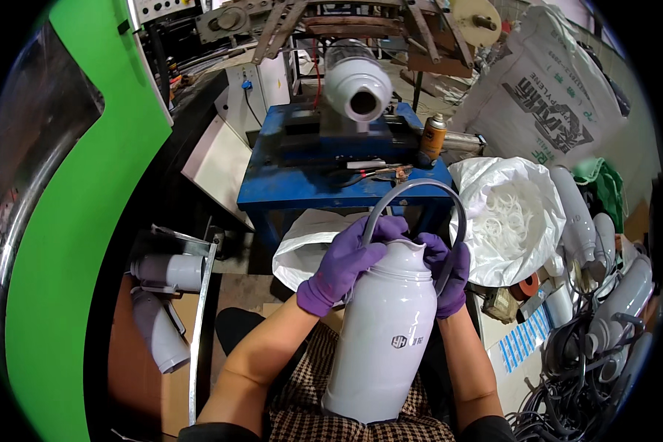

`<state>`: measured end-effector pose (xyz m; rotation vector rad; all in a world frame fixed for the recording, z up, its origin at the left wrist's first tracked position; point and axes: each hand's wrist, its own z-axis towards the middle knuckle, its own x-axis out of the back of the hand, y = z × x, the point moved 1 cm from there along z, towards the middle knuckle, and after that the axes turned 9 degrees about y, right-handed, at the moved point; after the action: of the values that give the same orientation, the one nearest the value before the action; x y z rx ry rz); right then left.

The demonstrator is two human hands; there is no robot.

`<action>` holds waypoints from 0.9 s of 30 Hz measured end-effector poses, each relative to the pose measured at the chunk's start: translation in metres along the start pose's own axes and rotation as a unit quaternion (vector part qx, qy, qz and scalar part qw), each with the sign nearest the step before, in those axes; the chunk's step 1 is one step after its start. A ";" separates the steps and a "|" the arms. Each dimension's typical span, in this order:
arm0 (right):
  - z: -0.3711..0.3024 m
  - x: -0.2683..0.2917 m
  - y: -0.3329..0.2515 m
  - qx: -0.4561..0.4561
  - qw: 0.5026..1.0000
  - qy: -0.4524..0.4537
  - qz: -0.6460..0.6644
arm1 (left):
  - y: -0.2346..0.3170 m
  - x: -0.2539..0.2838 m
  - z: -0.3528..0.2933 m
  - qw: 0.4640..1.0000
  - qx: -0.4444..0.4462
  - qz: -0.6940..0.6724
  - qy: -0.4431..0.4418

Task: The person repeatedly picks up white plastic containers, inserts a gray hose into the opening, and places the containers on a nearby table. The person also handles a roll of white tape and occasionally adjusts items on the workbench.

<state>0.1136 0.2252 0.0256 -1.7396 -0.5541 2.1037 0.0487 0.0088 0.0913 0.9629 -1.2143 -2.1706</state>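
Observation:
A pale grey thermos flask (384,333) stands between my forearms against the checked cloth over my lap, its spout at the top pointing right. Its grey carrying handle (398,188) arches up over the neck. In a purple glove, my left hand (351,254) is closed round the handle's left end, thumb by the shoulder of the flask. My right hand (445,271), gloved the same way, grips the handle's right end beside the spout. Parts of the fingers of both hands are hidden behind the neck and the handle.
A blue workbench (261,173) ahead carries a machine with another flask body (361,88), pliers (376,175) and a spray can (432,140). Right of me stand a white sack of clear rings (504,221), flask bodies and dark handles (560,398). Flask parts (158,331) lie left beside a green panel (74,295).

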 end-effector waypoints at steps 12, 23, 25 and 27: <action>0.016 -0.029 0.014 -0.088 0.992 -0.069 -0.063 | 0.007 -0.013 -0.033 0.669 -0.559 0.381 -0.308; -0.007 -0.040 -0.033 0.065 0.882 -0.018 -0.467 | -0.025 0.003 0.003 0.996 -0.081 -0.018 -0.037; -0.024 -0.028 -0.052 0.053 0.893 0.037 -0.446 | -0.019 0.000 -0.012 0.981 -0.181 0.071 -0.025; -0.067 0.012 -0.091 0.028 0.974 0.124 -0.188 | -0.027 0.008 -0.042 0.984 -0.163 0.026 0.067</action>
<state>0.1796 0.3146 0.0510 -1.6784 -0.6804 1.6038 0.0739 -0.0054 0.0497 0.9094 -0.7814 -2.1379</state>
